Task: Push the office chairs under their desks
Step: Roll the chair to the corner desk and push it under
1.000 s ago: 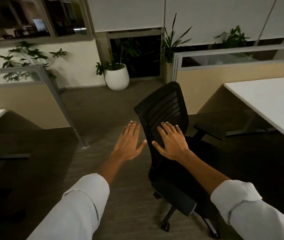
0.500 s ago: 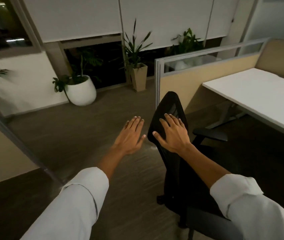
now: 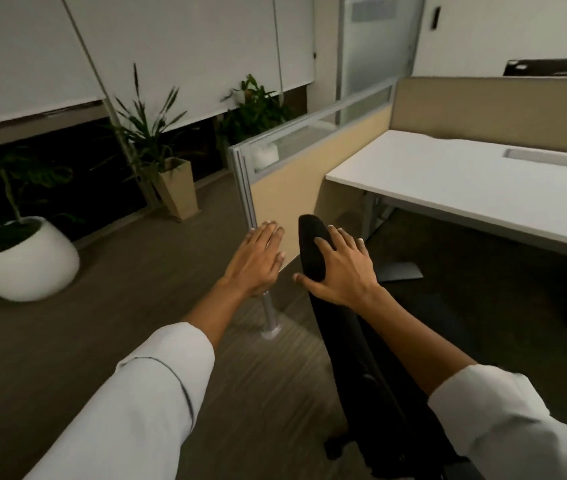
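A black mesh office chair (image 3: 313, 244) stands edge-on in front of me, its backrest top at centre and its seat and base mostly hidden under my right arm. My right hand (image 3: 339, 268) lies over the top of the backrest, fingers draped across it and thumb on the near side. My left hand (image 3: 256, 259) hovers flat and open just left of the backrest, apart from it. The white desk (image 3: 465, 181) stands to the right, beyond the chair.
A beige partition with a glass top (image 3: 296, 181) ends in a metal post (image 3: 268, 313) just left of the chair. A round white planter (image 3: 29, 261) and a tall square planter (image 3: 178, 192) stand on the carpet at left. Desk legs (image 3: 375, 216) lie ahead.
The chair has swivelled from showing its back to edge-on and now faces the desk. My view has turned right, with the desk larger. My right hand stays on the backrest.
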